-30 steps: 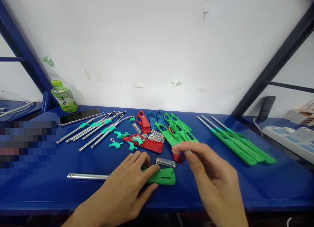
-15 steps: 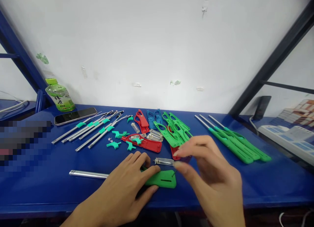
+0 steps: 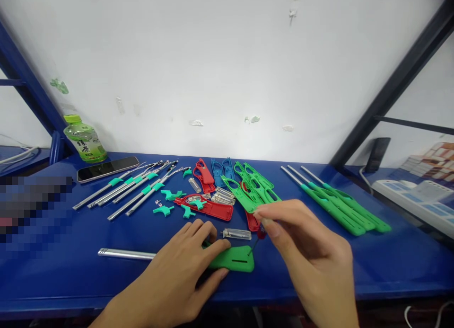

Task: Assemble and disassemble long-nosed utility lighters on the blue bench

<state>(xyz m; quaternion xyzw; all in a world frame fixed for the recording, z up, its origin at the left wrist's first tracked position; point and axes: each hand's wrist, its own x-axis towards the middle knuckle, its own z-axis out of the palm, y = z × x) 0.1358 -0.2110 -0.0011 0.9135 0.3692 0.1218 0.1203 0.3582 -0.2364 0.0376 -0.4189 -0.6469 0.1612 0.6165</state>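
Note:
My left hand (image 3: 191,261) presses a green long-necked lighter (image 3: 234,259) flat on the blue table, fingers closed round its handle. The lighter's silver tube (image 3: 126,253) sticks out to the left from under that hand. Thumb and forefinger of my right hand (image 3: 308,252) pinch the top of a small screwdriver (image 3: 261,234) with a dark red handle. Its thin shaft slants down to the right end of the green handle; most of the grip is hidden by my fingers. Just behind the lighter lies a clear fuel tank (image 3: 236,234).
Behind my hands lie red half-shells (image 3: 220,211), green half-shells (image 3: 248,202), blue half-shells (image 3: 222,169), clear tanks (image 3: 223,195) and teal triggers (image 3: 163,210). Silver tubes with wires (image 3: 133,190), a phone (image 3: 108,169) and a bottle (image 3: 85,139) stand left; green lighters (image 3: 340,205) lie right.
My right thumb and forefinger have come together at the screwdriver's top, and its red handle shows more. My left hand and the lighter stay in place.

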